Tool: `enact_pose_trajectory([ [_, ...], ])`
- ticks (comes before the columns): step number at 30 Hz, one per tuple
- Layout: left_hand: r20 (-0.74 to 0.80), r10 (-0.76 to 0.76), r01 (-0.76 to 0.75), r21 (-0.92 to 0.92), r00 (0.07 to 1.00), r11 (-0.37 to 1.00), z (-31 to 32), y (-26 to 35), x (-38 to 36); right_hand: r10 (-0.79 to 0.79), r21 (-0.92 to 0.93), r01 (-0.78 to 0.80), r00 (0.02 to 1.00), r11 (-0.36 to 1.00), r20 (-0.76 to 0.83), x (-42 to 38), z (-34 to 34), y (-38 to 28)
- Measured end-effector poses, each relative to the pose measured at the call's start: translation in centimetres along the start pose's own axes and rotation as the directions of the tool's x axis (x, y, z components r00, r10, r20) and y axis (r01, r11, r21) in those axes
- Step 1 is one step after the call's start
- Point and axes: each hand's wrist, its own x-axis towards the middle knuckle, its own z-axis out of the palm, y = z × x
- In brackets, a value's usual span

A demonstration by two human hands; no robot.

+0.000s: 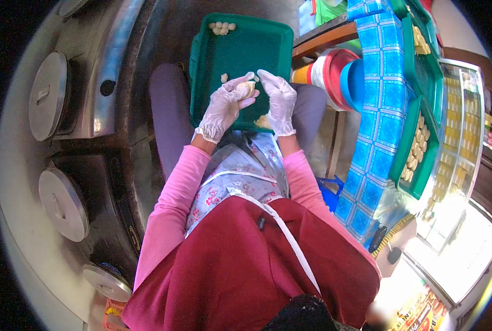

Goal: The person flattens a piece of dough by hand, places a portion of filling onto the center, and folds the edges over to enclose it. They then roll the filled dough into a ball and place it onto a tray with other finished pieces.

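My left hand (224, 107), in a thin translucent glove, is closed around a lump of pale dough (247, 88). Close by on the right, my gloved right hand (279, 101) has its fingers drawn together in a pinch. A tiny whitish bit shows by its fingertips, and I cannot tell what they grip. Both hands are over a green tray (240, 47) lying across my lap. Small round dough balls (222, 27) sit in its far left corner. A loose dough piece (224, 78) lies left of my fingers, and a larger dough mass (263, 121) is at the near edge.
To the right, a table with a blue checked cloth (370, 124) carries green trays holding shaped dough pieces (417, 148). Red and blue round basins (345, 83) stand beside it. Lidded metal pots (48, 96) line the left side. A glass display case (455, 127) stands far right.
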Motion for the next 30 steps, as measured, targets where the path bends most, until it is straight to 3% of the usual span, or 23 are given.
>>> enact_pose_trajectory([
  [2,-0.038,0.004,-0.003,0.042,0.999,0.999,0.5,0.0,-0.1,-0.189,-0.050,0.188,0.982,0.981,-0.019,-0.6,0.1,-0.2],
  [3,-0.039,0.000,0.000,-0.007,0.999,1.000,1.0,-1.2,0.4,-0.350,-0.314,0.348,0.935,0.883,0.052,-1.3,-1.0,-2.9],
  [5,-0.056,0.008,-0.010,-0.044,0.998,0.999,0.4,-2.0,1.0,-0.109,0.060,0.108,0.994,0.992,0.020,-2.9,0.5,-5.0],
  [6,-0.086,0.003,-0.005,-0.022,0.996,1.000,0.4,-2.4,0.5,-0.357,-0.354,0.354,0.932,0.866,0.061,-4.3,0.7,-3.4],
  [7,-0.105,0.010,-0.009,0.008,0.994,1.000,0.3,-2.5,0.5,-0.161,-0.335,0.177,0.984,0.926,0.074,-5.0,0.8,-4.3],
  [8,-0.126,0.015,-0.011,0.038,0.992,0.999,0.3,-2.6,0.4,-0.195,-0.389,0.205,0.979,0.898,0.066,-5.2,1.0,-3.2],
  [11,-0.041,-0.014,0.000,-0.322,0.999,0.947,1.6,-2.7,1.1,-0.303,-0.536,0.342,0.939,0.772,0.163,-5.4,1.3,-4.1],
  [12,0.045,-0.079,0.091,-0.409,0.996,0.908,2.4,-1.4,0.1,-0.334,-0.575,0.397,0.917,0.715,0.218,-5.4,1.2,-4.9],
  [13,-0.046,-0.156,0.116,-0.472,0.987,0.874,3.2,-0.8,-0.4,-0.286,-0.388,0.404,0.900,0.828,0.327,-5.8,1.8,-4.3],
  [15,-0.077,-0.049,0.015,-0.389,0.996,0.921,2.9,-1.4,0.3,-0.331,0.007,0.333,0.936,0.943,0.122,-6.1,2.8,-5.3],
  [17,-0.120,0.013,-0.069,-0.480,0.993,0.875,3.1,-2.5,0.9,-0.229,0.239,0.226,0.973,0.944,-0.013,-5.4,4.4,-4.4],
  [18,0.205,0.110,0.059,-0.674,0.973,0.736,1.9,-3.5,1.3,-0.193,0.345,0.215,0.976,0.914,-0.097,-4.8,4.9,-5.3],
  [21,0.011,0.113,-0.108,-0.213,0.994,0.971,5.0,-2.6,0.0,-0.034,0.552,0.145,0.978,0.821,-0.207,-2.3,4.3,-5.7],
  [22,0.051,0.140,-0.129,-0.173,0.989,0.977,5.4,-2.2,-0.4,-0.016,0.608,0.143,0.977,0.781,-0.210,-1.7,4.2,-5.7],
  [23,0.049,0.140,-0.130,-0.170,0.989,0.977,5.3,-2.2,-0.5,0.000,0.660,0.143,0.977,0.737,-0.211,-1.2,4.0,-5.8],
  [25,0.044,0.149,-0.140,-0.168,0.988,0.976,4.5,-2.2,-0.3,-0.124,0.592,0.205,0.977,0.779,-0.175,-0.5,3.5,-5.8],
  [26,0.030,0.121,-0.108,-0.268,0.992,0.957,3.4,-2.5,0.4,-0.181,0.558,0.234,0.972,0.796,-0.148,-0.4,3.2,-5.8],
  [28,-0.059,0.135,-0.147,-0.310,0.989,0.939,5.0,-1.7,-0.6,-0.175,0.380,0.242,0.963,0.893,-0.205,-1.3,2.2,-5.7],
  [30,-0.167,0.139,-0.193,-0.376,0.976,0.906,6.0,-1.6,-0.5,-0.049,0.390,0.135,0.974,0.911,-0.222,-2.5,2.5,-6.6],
])
